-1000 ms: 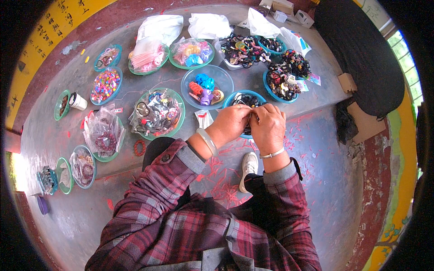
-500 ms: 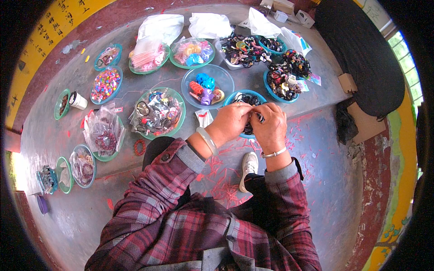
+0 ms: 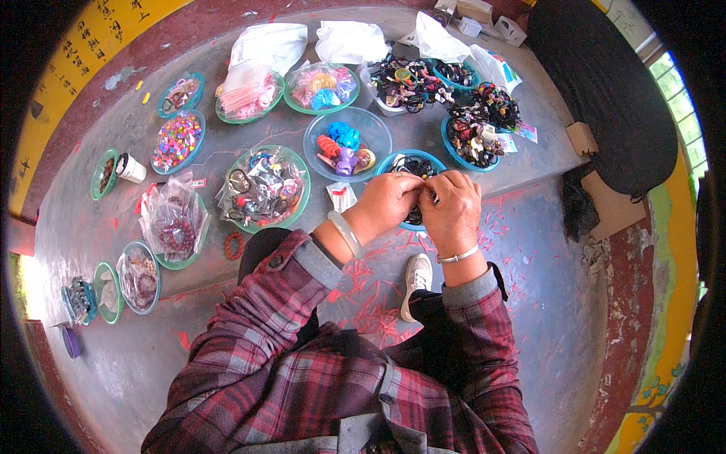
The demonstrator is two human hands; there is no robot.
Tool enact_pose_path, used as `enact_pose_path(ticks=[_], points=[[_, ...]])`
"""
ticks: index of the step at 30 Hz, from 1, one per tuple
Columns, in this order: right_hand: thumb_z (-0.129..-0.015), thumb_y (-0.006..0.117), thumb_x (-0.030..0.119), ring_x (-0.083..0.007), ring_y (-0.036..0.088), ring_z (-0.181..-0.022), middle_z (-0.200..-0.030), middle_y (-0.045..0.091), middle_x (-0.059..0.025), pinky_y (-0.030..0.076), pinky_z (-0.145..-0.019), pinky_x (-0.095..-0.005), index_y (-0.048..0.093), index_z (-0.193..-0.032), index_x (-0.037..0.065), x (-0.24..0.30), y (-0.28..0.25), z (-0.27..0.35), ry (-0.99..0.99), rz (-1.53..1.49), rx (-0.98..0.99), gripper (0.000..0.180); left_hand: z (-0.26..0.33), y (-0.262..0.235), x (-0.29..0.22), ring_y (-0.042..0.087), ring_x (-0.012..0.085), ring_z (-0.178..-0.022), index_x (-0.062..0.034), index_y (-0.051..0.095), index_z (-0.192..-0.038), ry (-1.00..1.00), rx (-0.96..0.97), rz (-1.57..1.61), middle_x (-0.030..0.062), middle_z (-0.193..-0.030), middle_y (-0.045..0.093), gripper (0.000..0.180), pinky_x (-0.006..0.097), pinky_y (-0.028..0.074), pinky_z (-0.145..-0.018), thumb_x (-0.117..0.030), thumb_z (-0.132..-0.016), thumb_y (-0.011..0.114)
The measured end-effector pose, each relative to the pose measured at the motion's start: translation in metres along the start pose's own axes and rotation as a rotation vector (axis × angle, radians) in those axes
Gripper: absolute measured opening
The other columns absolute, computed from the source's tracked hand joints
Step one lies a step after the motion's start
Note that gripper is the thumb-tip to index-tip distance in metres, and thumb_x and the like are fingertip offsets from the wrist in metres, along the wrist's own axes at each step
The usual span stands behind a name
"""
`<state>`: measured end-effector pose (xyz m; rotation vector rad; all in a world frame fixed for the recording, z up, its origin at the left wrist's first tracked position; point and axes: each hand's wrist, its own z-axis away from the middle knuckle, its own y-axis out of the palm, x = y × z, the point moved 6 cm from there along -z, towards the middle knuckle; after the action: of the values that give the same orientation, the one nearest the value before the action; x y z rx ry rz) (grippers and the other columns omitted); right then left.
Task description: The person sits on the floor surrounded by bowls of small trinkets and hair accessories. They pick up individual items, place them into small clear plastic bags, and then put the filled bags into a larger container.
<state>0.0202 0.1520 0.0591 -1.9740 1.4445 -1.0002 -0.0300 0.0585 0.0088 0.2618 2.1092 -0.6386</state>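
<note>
My left hand and my right hand meet fingertip to fingertip, both closed in a pinch. Between them is something small and dark, mostly covered by the fingers, so its kind does not show. Directly below is a blue basin of black elastic hair ties, partly hidden by my hands. A pale bangle circles my left wrist, and a thin silver-coloured one is on my right. Just left of the basin lies a small white packet.
Beyond my hands stand a clear bowl of coloured coils, a green basin of bagged accessories, and a basin heaped with dark hair ties. White bags lie at the back. Red scraps litter the floor around my shoe.
My right hand's fingers have shifted very slightly against the left fingertips. Both arms and the basins stay where they were.
</note>
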Motion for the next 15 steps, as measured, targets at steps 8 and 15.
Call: enact_pose_path(ticks=[8,15], points=[[-0.063,0.061,0.005,-0.0239,0.057,-0.064,-0.069,0.058,-0.0086,0.044,-0.058,-0.0318,0.062,-0.068,0.003,-0.026,0.006,0.003,0.265,-0.387,0.003,0.006,0.001,-0.002,0.002,0.061,0.016,-0.077,0.0027,0.061,-0.097,-0.161,0.012,0.11,0.013,-0.084,0.064,0.02,0.027,0.047,-0.067,-0.007,-0.081,0.055],[-0.07,0.059,0.004,-0.008,0.053,-0.063,-0.069,0.059,-0.0016,0.041,-0.056,-0.0206,0.064,-0.074,0.001,-0.048,0.027,0.015,0.609,-0.879,0.137,0.006,0.003,-0.001,0.017,0.058,0.0076,-0.073,0.0035,0.062,-0.098,-0.311,0.036,0.379,0.0052,-0.082,0.064,0.021,0.022,0.047,-0.065,-0.011,-0.084,0.054]])
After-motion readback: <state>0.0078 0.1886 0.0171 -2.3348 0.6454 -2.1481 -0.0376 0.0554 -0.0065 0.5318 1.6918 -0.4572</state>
